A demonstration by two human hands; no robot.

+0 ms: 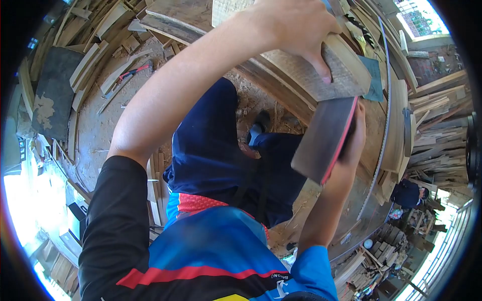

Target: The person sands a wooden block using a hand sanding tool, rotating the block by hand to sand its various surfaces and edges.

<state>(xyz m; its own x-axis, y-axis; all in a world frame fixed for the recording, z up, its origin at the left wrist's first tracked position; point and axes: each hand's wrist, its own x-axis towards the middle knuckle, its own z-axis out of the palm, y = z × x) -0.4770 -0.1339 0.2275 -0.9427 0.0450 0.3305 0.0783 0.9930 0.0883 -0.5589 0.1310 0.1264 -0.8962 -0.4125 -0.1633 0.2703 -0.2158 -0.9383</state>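
My left hand point(293, 25) reaches forward and presses down on top of a pale, rough-sawn wooden plank point(334, 70), fingers curled over its edge. Just below it my right hand point(357, 135) grips the far side of a dark grey board with a red edge point(321, 143), held tilted on edge against the plank's end. Most of my right hand's fingers are hidden behind that board. My legs in dark blue trousers stand on the sawdust floor beneath.
A curved wooden workbench point(394, 125) with a thin metal blade strip point(385, 85) runs along the right. Offcuts and planks are piled at the top left point(95, 55) and right point(437, 135). A red-handled tool point(134, 71) lies on the floor. Another person point(409, 193) crouches at the right.
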